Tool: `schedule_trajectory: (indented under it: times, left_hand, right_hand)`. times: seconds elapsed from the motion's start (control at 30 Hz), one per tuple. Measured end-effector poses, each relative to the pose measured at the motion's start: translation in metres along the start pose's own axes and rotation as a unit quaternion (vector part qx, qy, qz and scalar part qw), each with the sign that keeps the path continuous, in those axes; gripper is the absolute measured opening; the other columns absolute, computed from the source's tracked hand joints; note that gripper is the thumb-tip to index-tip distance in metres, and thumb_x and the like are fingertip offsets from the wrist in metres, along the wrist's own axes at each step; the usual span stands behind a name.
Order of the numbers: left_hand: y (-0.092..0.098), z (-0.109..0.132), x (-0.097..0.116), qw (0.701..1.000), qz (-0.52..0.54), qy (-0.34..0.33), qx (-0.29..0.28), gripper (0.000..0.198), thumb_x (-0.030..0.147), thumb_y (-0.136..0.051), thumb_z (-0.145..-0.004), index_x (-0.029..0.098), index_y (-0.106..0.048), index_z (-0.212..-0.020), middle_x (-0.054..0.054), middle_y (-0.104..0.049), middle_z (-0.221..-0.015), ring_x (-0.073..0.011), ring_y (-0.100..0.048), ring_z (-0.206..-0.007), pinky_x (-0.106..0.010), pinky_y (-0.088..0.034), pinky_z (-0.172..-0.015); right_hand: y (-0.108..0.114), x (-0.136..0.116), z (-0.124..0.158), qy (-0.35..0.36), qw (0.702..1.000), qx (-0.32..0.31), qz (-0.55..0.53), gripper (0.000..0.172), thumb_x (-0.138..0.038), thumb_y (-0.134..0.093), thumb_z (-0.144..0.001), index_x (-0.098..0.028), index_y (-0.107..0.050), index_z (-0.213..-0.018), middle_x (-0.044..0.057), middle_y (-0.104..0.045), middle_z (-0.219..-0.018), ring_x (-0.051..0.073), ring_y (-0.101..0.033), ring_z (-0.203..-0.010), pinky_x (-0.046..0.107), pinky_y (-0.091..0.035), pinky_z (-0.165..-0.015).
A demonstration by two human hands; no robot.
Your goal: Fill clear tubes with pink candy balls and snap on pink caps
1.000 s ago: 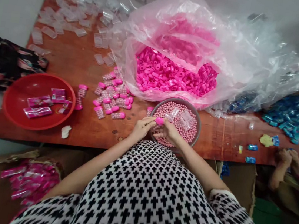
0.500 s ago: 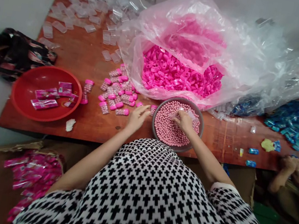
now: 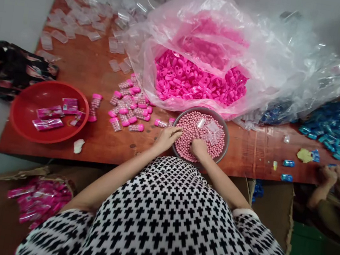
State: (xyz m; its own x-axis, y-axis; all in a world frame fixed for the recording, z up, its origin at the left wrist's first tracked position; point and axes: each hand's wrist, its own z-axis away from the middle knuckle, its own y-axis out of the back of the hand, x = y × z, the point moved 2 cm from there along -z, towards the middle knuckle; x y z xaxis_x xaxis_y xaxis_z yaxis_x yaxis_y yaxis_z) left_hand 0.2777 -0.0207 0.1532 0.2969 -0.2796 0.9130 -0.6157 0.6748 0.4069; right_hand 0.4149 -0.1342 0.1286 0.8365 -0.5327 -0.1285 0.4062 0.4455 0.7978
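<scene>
A grey bowl point(image 3: 225, 146) filled with small pink beads point(image 3: 186, 123) sits in front of me at the table's front edge. Several clear plastic containers point(image 3: 214, 132) lie on the beads toward the far right side. My right hand point(image 3: 199, 149) is in the bowl's near part, its fingers curled down into the beads; whatever they hold is hidden. At the bowl's left rim, my left hand point(image 3: 167, 139) reaches over with fingers stretched and a little apart, nothing visible in them. Just beyond it lies a pink-capped bottle of beads point(image 3: 160, 123).
More filled bottles point(image 3: 129, 108) are heaped left of the bowl. A plastic bag of pink caps point(image 3: 196, 82) stands behind. Further left is a red basin point(image 3: 17, 121) with pink packets; loose clear containers point(image 3: 78, 15) lie beyond. Another person's hands point(image 3: 331, 173) are at far right near blue packets point(image 3: 328, 136).
My right hand has drawn back from the clear containers toward the bowl's near side, uncovering them. My left hand has moved right, to the bowl's rim. The view has shifted slightly.
</scene>
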Motion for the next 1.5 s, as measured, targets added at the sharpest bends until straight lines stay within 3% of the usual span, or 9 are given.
schedule_trajectory:
  times: [0.2,0.33,0.47,0.63,0.9,1.03,1.17,1.37,1.5]
  left_hand:
    - [-0.005,0.0,-0.008,0.999,-0.03,0.026,-0.016,0.034,0.019,-0.061,-0.08,0.015,-0.063,-0.113,-0.009,-0.068,-0.111,-0.0203,-0.064,-0.1,-0.035,-0.05,-0.091]
    - [-0.022,-0.004,-0.006,0.997,0.004,0.026,-0.067,0.036,0.02,-0.058,-0.081,0.017,-0.061,-0.117,-0.008,-0.067,-0.115,-0.0206,-0.063,-0.104,-0.036,-0.049,-0.093]
    - [-0.031,-0.01,-0.003,0.993,0.074,0.007,-0.089,0.027,0.024,-0.053,-0.085,0.017,-0.067,-0.107,-0.006,-0.07,-0.106,-0.02,-0.065,-0.097,-0.035,-0.049,-0.091]
    - [-0.027,-0.014,0.001,0.988,0.117,0.024,-0.102,0.027,0.024,-0.054,-0.083,0.015,-0.068,-0.104,-0.007,-0.071,-0.103,-0.0202,-0.065,-0.094,-0.034,-0.05,-0.086]
    - [-0.015,-0.011,0.003,0.991,0.115,0.039,-0.063,0.038,0.028,-0.065,-0.077,0.014,-0.062,-0.113,-0.007,-0.073,-0.091,-0.0181,-0.067,-0.082,-0.031,-0.053,-0.078]
    - [-0.008,-0.01,-0.005,0.99,0.127,0.062,-0.025,0.027,0.031,-0.063,-0.078,0.015,-0.066,-0.1,-0.006,-0.072,-0.092,-0.0177,-0.068,-0.084,-0.031,-0.053,-0.078]
    - [-0.002,-0.007,-0.012,0.995,0.071,0.07,-0.005,0.022,0.03,-0.06,-0.08,0.016,-0.068,-0.095,-0.006,-0.072,-0.095,-0.0174,-0.067,-0.083,-0.031,-0.053,-0.079]
    - [-0.002,-0.006,-0.017,0.998,-0.002,0.068,0.016,0.028,0.022,-0.06,-0.08,0.016,-0.065,-0.107,-0.007,-0.07,-0.104,-0.0186,-0.065,-0.092,-0.033,-0.05,-0.086]
    - [-0.018,-0.007,-0.011,0.997,-0.007,0.064,-0.041,0.031,0.022,-0.065,-0.076,0.016,-0.066,-0.106,-0.008,-0.07,-0.105,-0.0209,-0.064,-0.094,-0.035,-0.05,-0.086]
  right_hand:
    - [-0.004,0.004,-0.013,0.063,0.973,0.117,-0.19,0.025,-0.026,-0.05,-0.085,-0.015,-0.057,-0.107,0.007,-0.067,-0.102,0.017,-0.062,-0.092,0.028,-0.047,-0.082]
    - [0.001,0.012,-0.001,0.152,0.834,0.151,-0.508,0.029,-0.038,-0.065,-0.074,-0.018,-0.057,-0.094,0.002,-0.065,-0.09,0.016,-0.061,-0.082,0.03,-0.049,-0.078]
    - [0.01,0.015,0.003,0.158,0.786,0.123,-0.585,0.039,-0.042,-0.072,-0.066,-0.02,-0.056,-0.094,0.001,-0.063,-0.087,0.016,-0.06,-0.081,0.031,-0.05,-0.078]
    - [0.024,0.016,0.003,0.176,0.794,0.093,-0.575,0.043,-0.044,-0.066,-0.072,-0.021,-0.054,-0.106,0.003,-0.064,-0.099,0.016,-0.061,-0.088,0.031,-0.051,-0.08]
    - [0.048,0.016,0.023,0.212,0.943,0.098,-0.235,0.026,-0.035,-0.057,-0.085,-0.017,-0.06,-0.103,0.005,-0.066,-0.089,0.015,-0.06,-0.08,0.026,-0.044,-0.075]
    - [0.019,0.021,0.026,0.067,0.99,0.043,-0.12,0.02,-0.021,-0.054,-0.084,-0.014,-0.061,-0.102,0.014,-0.066,-0.099,0.021,-0.062,-0.09,0.03,-0.043,-0.08]
    - [-0.019,0.004,0.006,-0.011,0.985,0.055,-0.161,0.02,-0.012,-0.048,-0.081,-0.01,-0.059,-0.097,0.021,-0.064,-0.103,0.024,-0.062,-0.089,0.033,-0.044,-0.078]
    - [-0.036,-0.004,-0.015,0.021,0.946,0.071,-0.314,0.021,-0.016,-0.045,-0.076,-0.014,-0.054,-0.094,0.005,-0.065,-0.089,0.016,-0.06,-0.083,0.027,-0.048,-0.073]
    - [-0.029,0.002,-0.01,0.078,0.853,0.082,-0.51,0.028,-0.032,-0.055,-0.073,-0.018,-0.05,-0.097,0.001,-0.063,-0.091,0.013,-0.06,-0.081,0.026,-0.051,-0.072]
